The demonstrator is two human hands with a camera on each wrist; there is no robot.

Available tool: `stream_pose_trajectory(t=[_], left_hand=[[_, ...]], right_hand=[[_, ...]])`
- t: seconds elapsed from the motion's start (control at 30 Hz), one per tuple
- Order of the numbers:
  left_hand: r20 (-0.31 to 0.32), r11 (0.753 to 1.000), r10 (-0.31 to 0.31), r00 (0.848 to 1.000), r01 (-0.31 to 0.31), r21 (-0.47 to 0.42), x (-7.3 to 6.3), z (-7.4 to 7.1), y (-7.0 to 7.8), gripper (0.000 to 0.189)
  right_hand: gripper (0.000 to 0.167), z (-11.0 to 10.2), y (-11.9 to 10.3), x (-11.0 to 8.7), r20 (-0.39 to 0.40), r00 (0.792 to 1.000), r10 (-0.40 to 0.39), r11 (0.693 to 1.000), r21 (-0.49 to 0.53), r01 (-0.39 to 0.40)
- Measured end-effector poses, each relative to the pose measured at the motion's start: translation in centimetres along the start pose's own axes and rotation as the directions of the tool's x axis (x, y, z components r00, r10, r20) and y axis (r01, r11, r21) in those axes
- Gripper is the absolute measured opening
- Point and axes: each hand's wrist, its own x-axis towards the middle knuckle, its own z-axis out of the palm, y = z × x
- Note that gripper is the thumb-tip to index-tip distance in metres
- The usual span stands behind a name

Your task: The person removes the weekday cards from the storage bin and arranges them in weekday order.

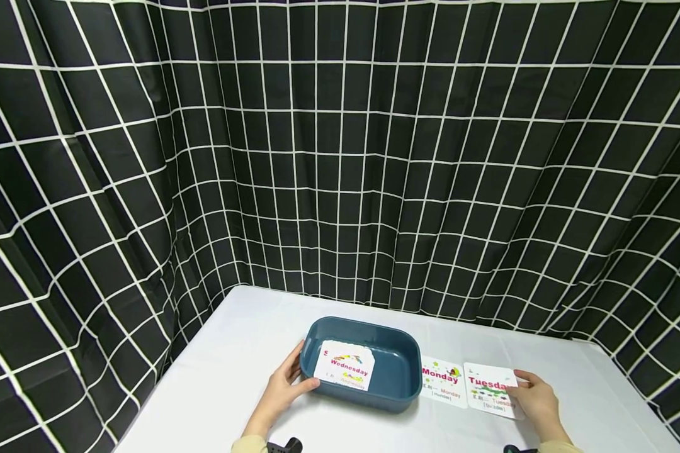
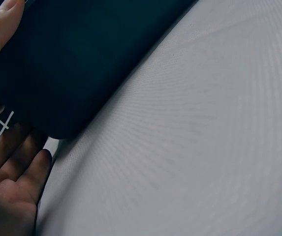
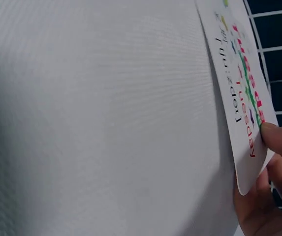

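Observation:
My left hand (image 1: pixel 284 387) holds the dark blue plastic box (image 1: pixel 396 401) at its near left corner, thumb along the front rim and fingers at the left side. Inside the box lies a white "Wednesday" card (image 1: pixel 344 366), with a red letter of another card peeking out at its upper left. At the right, my right hand (image 1: pixel 535 400) pinches the right edge of the "Tuesday" card (image 1: pixel 490 393) between thumb and fingers. The right wrist view shows that card (image 3: pixel 244 162) tilted, its held edge raised off the table. Between box and "Tuesday" card lies the "Monday" card (image 1: pixel 443 384).
A white cloth (image 1: pixel 204 402) covers the table. Black curtains with a white grid (image 1: pixel 340 157) hang behind the table and along its sides. Small black devices (image 1: pixel 286 445) sit at both wrists.

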Motion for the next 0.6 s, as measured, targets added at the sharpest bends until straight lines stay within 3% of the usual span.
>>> stream_pose_trajectory(t=[0.27,0.47,0.6], left_hand=[[-0.011,1.0,-0.008,1.0,0.008,-0.001,0.01,0.08,0.02,0.08],[-0.009,1.0,-0.012,1.0,0.012,0.0,0.06,0.08,-0.12,0.08],[-0.007,1.0,-0.011,1.0,0.011,-0.001,0.07,0.09,-0.21,0.08]], right_hand=[[0.048,0.56,0.6,0.28,-0.033,0.999,0.0,0.998,-0.063,-0.002],[0.047,0.48,0.96,0.05,-0.072,0.995,-0.073,0.994,-0.084,0.067],[0.049,0.38,0.84,-0.14,-0.072,0.994,-0.076,0.994,-0.084,0.07]])
